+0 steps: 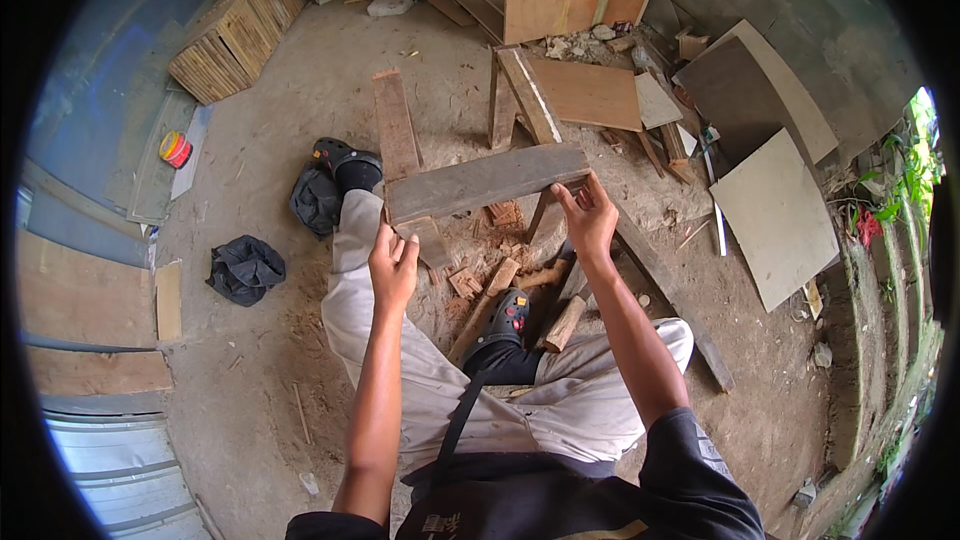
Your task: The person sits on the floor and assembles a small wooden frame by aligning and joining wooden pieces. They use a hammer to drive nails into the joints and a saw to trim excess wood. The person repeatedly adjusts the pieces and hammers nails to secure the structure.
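Fingers [600, 190] touch both ends of a rectangular, apparently rough, wooden plank [485, 183].

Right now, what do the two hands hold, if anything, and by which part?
A plank: the right hand has its grip on the right end. The left hand is at the left end, its exact grip unclear.

The plank [487, 183] is weathered grey-brown, and the beam [531, 95] beyond it is brown with a white stripe. Trousers [362, 330] are pale grey, the shirt [530, 512] black, the clog [498, 323] dark grey dotted with red and yellow. On the grey-brown floor [260, 370], toward its left edge, sit a black bag [247, 270] and a red-and-yellow tub [175, 150]. The plywood sheet [590, 93] is orange-brown; the leaves [922, 130] are green.
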Motion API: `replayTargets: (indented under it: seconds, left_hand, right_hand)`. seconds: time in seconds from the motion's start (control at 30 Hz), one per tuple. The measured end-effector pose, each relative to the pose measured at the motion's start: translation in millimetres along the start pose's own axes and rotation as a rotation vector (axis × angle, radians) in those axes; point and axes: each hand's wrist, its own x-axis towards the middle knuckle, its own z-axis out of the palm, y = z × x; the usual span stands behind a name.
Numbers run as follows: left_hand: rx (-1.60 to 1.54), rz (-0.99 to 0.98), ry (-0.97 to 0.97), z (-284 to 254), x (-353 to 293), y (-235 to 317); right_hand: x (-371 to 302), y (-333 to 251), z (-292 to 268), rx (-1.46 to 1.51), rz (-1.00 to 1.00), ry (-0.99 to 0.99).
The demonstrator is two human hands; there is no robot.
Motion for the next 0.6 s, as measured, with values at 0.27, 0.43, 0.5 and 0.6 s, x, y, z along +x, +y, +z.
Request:
replayTargets:
  seconds: [0.27, 0.43, 0.5, 0.6]
  left_hand:
    - [0.016, 0.018, 0.094, 13, 1, 12]
    - [0.16, 0.018, 0.146, 20, 4, 16]
    - [0.191, 0.119, 0.129, 22, 7, 16]
    - [0.253, 0.154, 0.19, 29, 12, 12]
  right_hand:
    - [4, 2, -3, 0.07, -0.054, 0.054]
    - [14, 6, -8, 0.161, -0.014, -0.026]
    - [15, 7, -8, 0.166, -0.113, -0.049]
    - [11, 7, -9, 0.106, -0.173, -0.121]
